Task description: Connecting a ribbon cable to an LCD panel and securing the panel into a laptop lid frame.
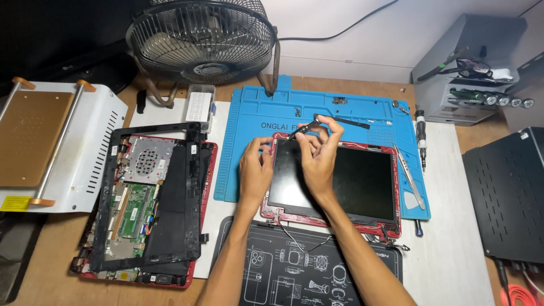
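Note:
My right hand (319, 153) grips a thin black strip (340, 120), a bezel piece, near its left end above the top left corner of a red-framed laptop screen panel (362, 181). The strip runs right toward the blue mat's middle. My left hand (255, 170) rests at the panel's left edge, fingers pinched at its top corner. The panel lies face up on a blue silicone work mat (249, 130), with thin black wires (300, 241) trailing from its lower edge.
An opened red laptop base (148, 198) with its circuit board exposed lies left. Behind stand a fan (204, 37) and a white heating plate machine (56, 147). Tweezers (409, 173) and a screwdriver (420, 139) lie right. A black printed mat (294, 272) sits in front, a black box (507, 192) right.

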